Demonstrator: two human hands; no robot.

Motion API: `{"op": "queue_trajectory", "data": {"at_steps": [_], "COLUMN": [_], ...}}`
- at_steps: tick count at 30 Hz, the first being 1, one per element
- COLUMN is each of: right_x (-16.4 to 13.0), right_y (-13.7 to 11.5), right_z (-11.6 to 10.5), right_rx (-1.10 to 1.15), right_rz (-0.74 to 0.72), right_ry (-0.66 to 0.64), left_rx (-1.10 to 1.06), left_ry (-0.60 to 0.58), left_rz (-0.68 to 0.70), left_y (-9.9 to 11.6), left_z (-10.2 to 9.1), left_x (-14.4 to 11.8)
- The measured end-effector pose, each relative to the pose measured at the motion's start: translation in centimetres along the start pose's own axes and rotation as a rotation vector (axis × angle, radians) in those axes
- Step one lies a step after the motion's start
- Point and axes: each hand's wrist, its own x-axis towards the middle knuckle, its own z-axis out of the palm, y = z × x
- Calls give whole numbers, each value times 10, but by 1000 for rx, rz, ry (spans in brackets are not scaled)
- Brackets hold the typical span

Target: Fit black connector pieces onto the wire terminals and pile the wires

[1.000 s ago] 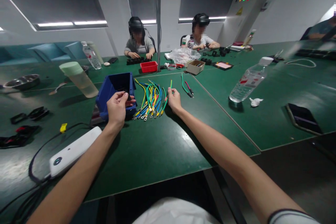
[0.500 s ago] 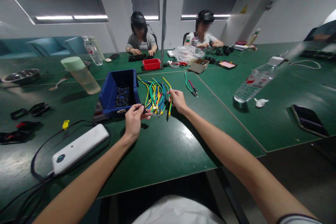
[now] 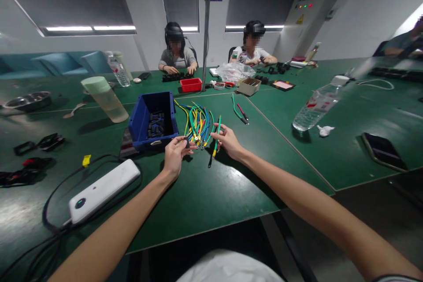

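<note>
Both hands have drawn nearer: left hand (image 3: pixel 174 155) pinches a small black part (image 3: pixel 187 142) at 5 o'clock of the blue bin (image 3: pixel 152 120), right hand (image 3: pixel 228 140) grips a green wire (image 3: pixel 216 138), its terminal likely needing alignment with the part.

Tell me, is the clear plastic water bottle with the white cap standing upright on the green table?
No, the clear plastic water bottle appears to lie tilted on its side on the green table, its white cap pointing away to the right.
</note>
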Motion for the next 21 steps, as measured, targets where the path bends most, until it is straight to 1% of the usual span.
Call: {"op": "queue_trajectory", "data": {"at_steps": [4,7,10,14,21], "right_x": [-7,-4,0,1,2], "right_y": [-1,0,1,-1,0], "right_z": [5,7,8,7,6], "right_rx": [-43,-12,15,35,36], "right_rz": [5,20,51,72,67], "right_ry": [-32,-50,-32,13,5], "left_rx": [9,38,38,7,-90], "left_ry": [2,14,3,-20,-45], "left_rz": [-4,3,-3,-48,-134], "left_y": [-1,-3,-3,-1,0], "left_z": [0,0,0,1,1], "left_x": [1,3,4,3,3]}}
